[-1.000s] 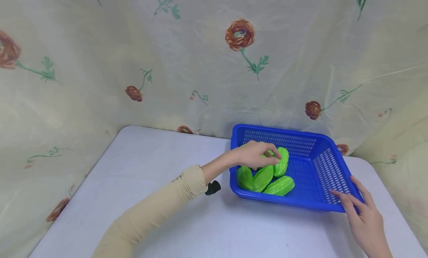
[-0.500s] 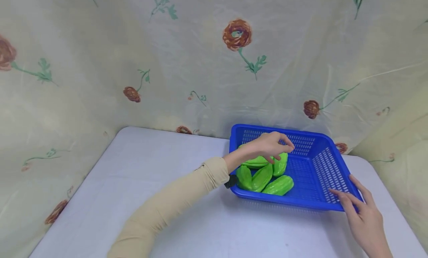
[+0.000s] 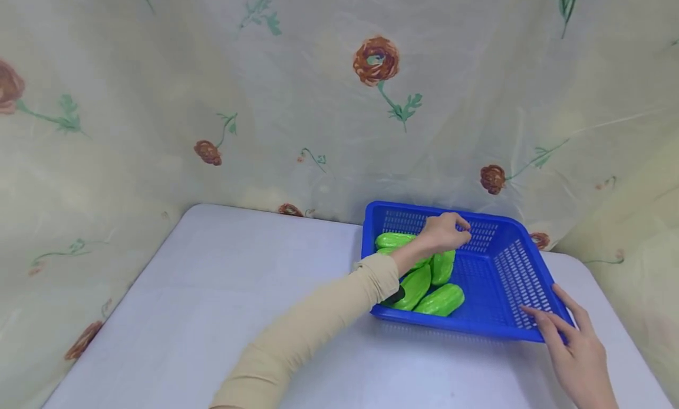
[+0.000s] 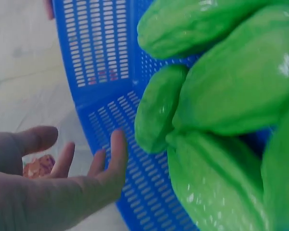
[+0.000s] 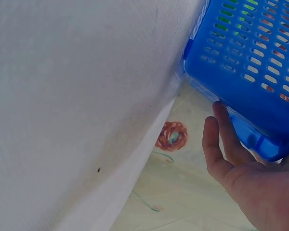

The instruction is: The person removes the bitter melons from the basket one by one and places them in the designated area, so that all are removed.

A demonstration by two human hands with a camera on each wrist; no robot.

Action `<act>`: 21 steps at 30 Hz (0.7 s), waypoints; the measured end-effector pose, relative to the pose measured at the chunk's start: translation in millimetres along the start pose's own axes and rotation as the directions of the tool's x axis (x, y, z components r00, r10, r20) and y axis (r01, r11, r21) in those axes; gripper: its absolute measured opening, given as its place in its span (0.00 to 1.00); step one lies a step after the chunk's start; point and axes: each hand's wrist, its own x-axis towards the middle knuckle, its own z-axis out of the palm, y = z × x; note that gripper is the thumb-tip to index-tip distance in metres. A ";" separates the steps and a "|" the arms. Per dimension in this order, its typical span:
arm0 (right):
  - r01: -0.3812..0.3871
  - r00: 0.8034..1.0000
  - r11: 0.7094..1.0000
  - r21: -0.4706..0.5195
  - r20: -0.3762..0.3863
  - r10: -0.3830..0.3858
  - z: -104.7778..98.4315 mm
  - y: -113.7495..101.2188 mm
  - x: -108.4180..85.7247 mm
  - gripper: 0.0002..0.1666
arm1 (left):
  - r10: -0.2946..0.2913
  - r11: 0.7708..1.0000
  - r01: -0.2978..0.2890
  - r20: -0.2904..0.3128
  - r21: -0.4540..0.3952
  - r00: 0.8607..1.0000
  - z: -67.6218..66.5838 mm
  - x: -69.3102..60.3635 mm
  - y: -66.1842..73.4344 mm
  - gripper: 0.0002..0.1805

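Observation:
My left hand (image 3: 447, 231) is above the far part of the blue plastic basket (image 3: 485, 267), holding nothing. In the left wrist view, its fingers are loosely bent beside the basket wall, apart from the nearest gourd (image 4: 159, 108). Several glossy, bright green, ridged gourds lie together in the basket's left half, including one at the front (image 3: 441, 300); my left forearm partly hides the group. At the basket's front right corner, my right hand (image 3: 580, 356) grips the rim, with digits on both sides of the wall. The right wrist view shows this hand (image 5: 260, 187) against the basket's underside.
The basket is on a white-covered table (image 3: 239, 279), near its back edge. A pale plastic curtain (image 3: 297, 91) with printed flowers hangs behind and beside the table. A beige sleeve (image 3: 318, 323) covers my left forearm, which crosses the basket's left rim.
My left hand has moved right and farther back over the gourds, with its forearm following across the left rim. My right hand keeps its grip on the basket corner.

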 end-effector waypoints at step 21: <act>-0.001 0.999 1.000 0.008 -0.032 0.001 -0.5 -2.9 -3.5 0.23 | -0.034 0.966 0.071 -0.150 0.248 0.988 44.8 46.8 -35.8 0.26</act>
